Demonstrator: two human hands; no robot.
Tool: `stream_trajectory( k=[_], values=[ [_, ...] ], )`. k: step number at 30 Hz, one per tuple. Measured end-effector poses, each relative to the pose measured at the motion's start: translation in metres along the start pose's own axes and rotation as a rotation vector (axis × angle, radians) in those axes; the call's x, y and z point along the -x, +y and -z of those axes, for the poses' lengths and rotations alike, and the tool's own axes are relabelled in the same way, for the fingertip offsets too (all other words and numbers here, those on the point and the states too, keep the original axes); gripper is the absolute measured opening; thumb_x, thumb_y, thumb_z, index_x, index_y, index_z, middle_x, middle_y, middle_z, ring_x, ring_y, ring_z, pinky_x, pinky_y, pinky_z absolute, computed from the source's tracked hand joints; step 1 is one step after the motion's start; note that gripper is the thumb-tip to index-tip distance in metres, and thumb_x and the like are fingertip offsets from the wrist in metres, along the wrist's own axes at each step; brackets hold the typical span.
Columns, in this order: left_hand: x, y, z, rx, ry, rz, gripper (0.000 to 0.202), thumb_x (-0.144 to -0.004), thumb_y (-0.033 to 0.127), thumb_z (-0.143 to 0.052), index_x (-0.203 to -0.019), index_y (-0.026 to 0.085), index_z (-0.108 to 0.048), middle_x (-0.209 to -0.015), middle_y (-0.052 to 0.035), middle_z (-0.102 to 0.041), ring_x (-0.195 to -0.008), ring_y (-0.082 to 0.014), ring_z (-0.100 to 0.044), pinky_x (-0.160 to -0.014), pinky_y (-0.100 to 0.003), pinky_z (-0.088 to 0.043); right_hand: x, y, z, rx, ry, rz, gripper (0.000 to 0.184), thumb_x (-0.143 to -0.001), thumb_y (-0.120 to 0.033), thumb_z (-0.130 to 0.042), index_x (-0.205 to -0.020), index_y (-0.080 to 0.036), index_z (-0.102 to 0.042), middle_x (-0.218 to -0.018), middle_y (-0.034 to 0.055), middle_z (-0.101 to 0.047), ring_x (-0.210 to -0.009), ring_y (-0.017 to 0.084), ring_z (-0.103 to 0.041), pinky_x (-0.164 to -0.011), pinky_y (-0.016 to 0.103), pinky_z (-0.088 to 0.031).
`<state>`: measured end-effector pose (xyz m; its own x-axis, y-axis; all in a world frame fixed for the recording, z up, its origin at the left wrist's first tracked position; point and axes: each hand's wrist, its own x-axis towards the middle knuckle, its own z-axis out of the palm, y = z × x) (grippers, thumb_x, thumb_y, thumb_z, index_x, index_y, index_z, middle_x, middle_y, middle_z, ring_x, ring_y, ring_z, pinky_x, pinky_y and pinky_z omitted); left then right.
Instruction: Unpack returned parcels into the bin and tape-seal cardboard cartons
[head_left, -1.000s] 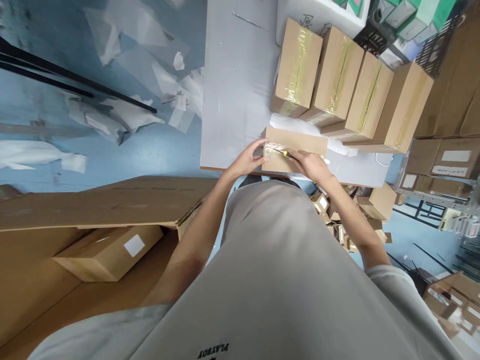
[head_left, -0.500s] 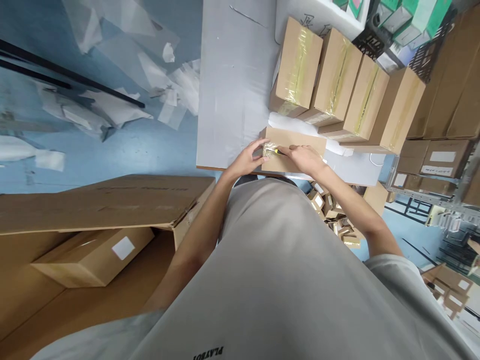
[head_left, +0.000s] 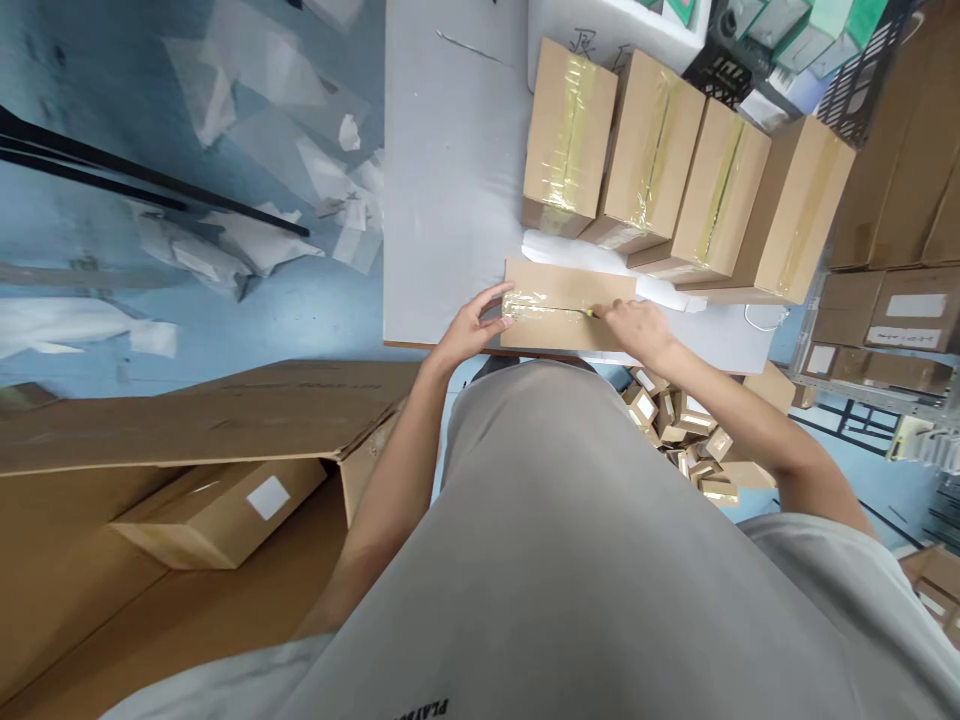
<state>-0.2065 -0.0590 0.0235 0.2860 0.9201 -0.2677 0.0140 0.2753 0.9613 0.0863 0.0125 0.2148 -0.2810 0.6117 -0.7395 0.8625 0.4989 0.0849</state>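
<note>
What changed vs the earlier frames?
Right hand drew the yellow cutter rightward along the box; a dark line now runs behind it along the tape. Nothing let go. Left hand stays at the box's left end; the row of taped boxes is unmoved.

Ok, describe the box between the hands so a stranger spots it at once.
Go to the near edge of the grey table. There, between the left hand and the right hand, lies a brown cardboard box. Unlike the row of four boxes behind it, its long side runs along that edge rather than away from it.
</note>
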Motion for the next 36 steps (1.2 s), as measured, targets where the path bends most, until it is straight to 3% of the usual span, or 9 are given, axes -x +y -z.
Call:
stream_trajectory(
  k=[7, 11, 14, 16, 20, 25, 28, 31, 36],
  values=[
    [0.001, -0.011, -0.003, -0.111, 0.115, 0.019, 0.087, -0.095, 0.076, -0.077, -0.165, 0.027, -0.062, -0.174, -0.0167, -0.059, -0.161, -0.0395, -0.058, -0.132, -0.057, -0.051, 0.053, 0.106, -0.052, -0.022, 0.067, -0.144, 0.045, -0.116, -0.020, -0.048, -0.151, -0.024, -0.075, -0.116, 0.0234, -0.084, -0.100, 0.034, -0.082, -0.085, 0.040, -0.050],
    [0.008, -0.021, 0.005, -0.152, 0.208, 0.033, 0.084, -0.097, 0.075, -0.073, -0.166, 0.028, -0.061, -0.174, -0.0163, -0.059, -0.160, -0.0375, -0.060, -0.134, -0.059, -0.049, 0.061, 0.140, -0.085, -0.324, 0.290, -0.199, 0.036, -0.113, -0.038, -0.062, -0.141, -0.024, -0.081, -0.120, 0.0186, -0.085, -0.106, 0.034, -0.080, -0.088, 0.039, -0.052],
    [0.014, -0.027, 0.014, -0.187, 0.270, 0.063, 0.083, -0.097, 0.072, -0.073, -0.165, 0.027, -0.061, -0.174, -0.0173, -0.059, -0.159, -0.0362, -0.061, -0.133, -0.058, -0.050, 0.039, 0.140, -0.123, -0.839, 0.439, -0.283, 0.042, -0.106, -0.055, -0.073, -0.118, -0.016, -0.085, -0.100, 0.0119, -0.085, -0.087, 0.028, -0.079, -0.079, 0.034, -0.054],
    [0.017, -0.028, 0.020, -0.203, 0.312, 0.091, 0.084, -0.094, 0.071, -0.074, -0.164, 0.026, -0.062, -0.174, -0.0181, -0.059, -0.159, -0.0364, -0.061, -0.134, -0.058, -0.050, 0.013, 0.123, -0.148, -1.248, 0.405, -0.383, 0.053, -0.098, -0.067, -0.080, -0.104, -0.014, -0.082, -0.074, 0.0044, -0.075, -0.065, 0.021, -0.070, -0.065, 0.030, -0.051],
    [0.018, -0.025, 0.027, -0.267, 0.332, 0.092, 0.080, -0.094, 0.067, -0.072, -0.163, 0.026, -0.063, -0.171, -0.0174, -0.062, -0.156, -0.0354, -0.064, -0.132, -0.059, -0.051, -0.040, 0.073, -0.178, -1.781, 0.296, -0.524, 0.044, -0.090, -0.056, -0.093, -0.092, -0.017, -0.074, -0.057, -0.0042, -0.064, -0.054, 0.014, -0.057, -0.056, 0.025, -0.046],
    [0.021, -0.022, 0.037, -0.284, 0.410, 0.087, 0.067, -0.091, 0.050, -0.076, -0.153, 0.027, -0.072, -0.159, -0.0131, -0.072, -0.146, -0.0330, -0.069, -0.130, -0.058, -0.054, -0.066, 0.028, -0.176, -2.048, 0.184, -0.475, 0.034, -0.092, -0.042, -0.093, -0.089, -0.019, -0.069, -0.056, -0.0052, -0.064, -0.055, 0.012, -0.056, -0.054, 0.022, -0.046],
    [0.025, -0.025, 0.047, -0.278, 0.531, 0.156, 0.063, -0.081, 0.035, -0.080, -0.143, 0.024, -0.077, -0.144, -0.0131, -0.077, -0.126, -0.0301, -0.074, -0.122, -0.053, -0.060, -0.063, 0.017, -0.161, -2.074, 0.239, -0.458, 0.041, -0.083, -0.047, -0.100, -0.088, -0.018, -0.071, -0.058, -0.0061, -0.064, -0.054, 0.010, -0.055, -0.053, 0.021, -0.046],
    [0.021, -0.032, 0.051, -0.292, 0.556, 0.208, 0.068, -0.077, 0.023, -0.076, -0.145, 0.024, -0.076, -0.127, -0.0105, -0.078, -0.109, -0.0238, -0.072, -0.111, -0.045, -0.065, -0.048, 0.016, -0.141, -2.050, 0.365, -0.425, 0.051, -0.071, -0.054, -0.104, -0.089, -0.018, -0.073, -0.060, -0.0078, -0.062, -0.053, 0.009, -0.054, -0.054, 0.021, -0.047],
    [-0.022, -0.048, 0.013, -0.227, 0.419, 0.271, 0.095, -0.076, 0.016, -0.072, -0.170, 0.023, -0.055, -0.117, -0.0078, -0.076, -0.098, -0.0186, -0.068, -0.104, -0.038, -0.063, -0.011, 0.038, -0.109, -1.849, 0.605, -0.371, 0.053, -0.069, -0.061, -0.101, -0.086, -0.019, -0.072, -0.061, -0.0071, -0.061, -0.052, 0.010, -0.057, -0.052, 0.023, -0.048]
  ],
)
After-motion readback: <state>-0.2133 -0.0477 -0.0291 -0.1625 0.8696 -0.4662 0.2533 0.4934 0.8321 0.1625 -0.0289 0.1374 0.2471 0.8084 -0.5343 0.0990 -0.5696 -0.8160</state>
